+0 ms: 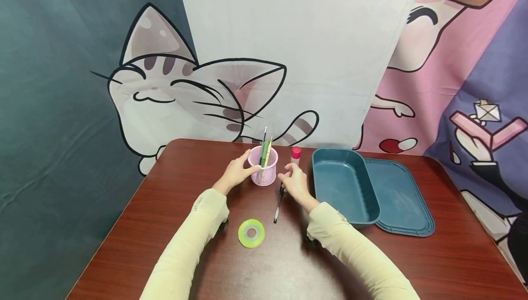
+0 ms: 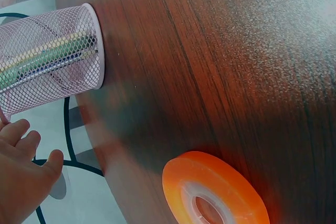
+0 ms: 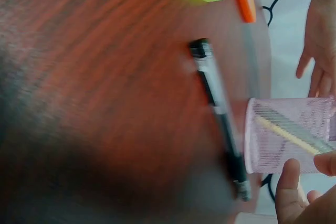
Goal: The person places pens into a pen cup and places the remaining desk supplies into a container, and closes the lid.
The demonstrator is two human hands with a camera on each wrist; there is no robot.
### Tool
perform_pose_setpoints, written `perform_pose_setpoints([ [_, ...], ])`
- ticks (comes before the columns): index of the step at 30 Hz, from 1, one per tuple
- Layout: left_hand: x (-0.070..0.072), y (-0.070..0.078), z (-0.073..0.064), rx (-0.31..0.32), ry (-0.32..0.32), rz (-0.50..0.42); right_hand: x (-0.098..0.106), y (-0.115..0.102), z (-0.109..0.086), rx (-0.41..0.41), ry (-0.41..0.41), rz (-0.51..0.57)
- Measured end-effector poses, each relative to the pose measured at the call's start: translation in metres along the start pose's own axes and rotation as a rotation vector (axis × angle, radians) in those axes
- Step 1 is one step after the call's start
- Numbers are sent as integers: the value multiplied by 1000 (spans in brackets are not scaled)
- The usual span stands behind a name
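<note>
A pink mesh pen cup (image 1: 270,175) stands near the table's far edge, holding a green pencil-like item (image 1: 264,152) and other thin pens. My left hand (image 1: 234,174) holds the cup's left side, thumb across its front. On the table in front of the cup lies a black-and-clear pen (image 1: 278,206). Just over its far end hovers my right hand (image 1: 295,183), thumb and fingers apart with nothing between them. Behind that hand stands a glue stick (image 1: 295,153) with a red cap, its lower part hidden.
A yellow-green tape roll (image 1: 246,240) lies nearer me, between the forearms. The left wrist view shows an orange tape roll (image 2: 184,177), which the head view hides. To the right sits a blue-green box (image 1: 344,185), beside its lid (image 1: 406,204).
</note>
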State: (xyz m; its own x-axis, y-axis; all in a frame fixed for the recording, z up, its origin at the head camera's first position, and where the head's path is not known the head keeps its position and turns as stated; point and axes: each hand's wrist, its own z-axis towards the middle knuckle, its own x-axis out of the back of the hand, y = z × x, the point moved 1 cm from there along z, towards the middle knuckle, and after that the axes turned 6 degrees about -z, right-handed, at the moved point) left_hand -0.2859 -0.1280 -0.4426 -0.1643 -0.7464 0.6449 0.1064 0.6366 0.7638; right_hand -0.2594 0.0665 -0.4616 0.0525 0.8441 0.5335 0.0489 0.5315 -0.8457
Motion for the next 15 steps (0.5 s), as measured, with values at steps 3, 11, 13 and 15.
perform_pose_setpoints([
  [3,0,0,0,0,4,7,-4,8,0,-34,0,3],
  [11,-1,-1,1,-2,4,12,-12,21,1,-69,-2,-28],
  [13,-1,-1,1,-3,4,14,-14,23,1,-67,-1,-43],
  [15,-1,-1,1,-2,2,15,-15,25,1,-60,0,-59],
])
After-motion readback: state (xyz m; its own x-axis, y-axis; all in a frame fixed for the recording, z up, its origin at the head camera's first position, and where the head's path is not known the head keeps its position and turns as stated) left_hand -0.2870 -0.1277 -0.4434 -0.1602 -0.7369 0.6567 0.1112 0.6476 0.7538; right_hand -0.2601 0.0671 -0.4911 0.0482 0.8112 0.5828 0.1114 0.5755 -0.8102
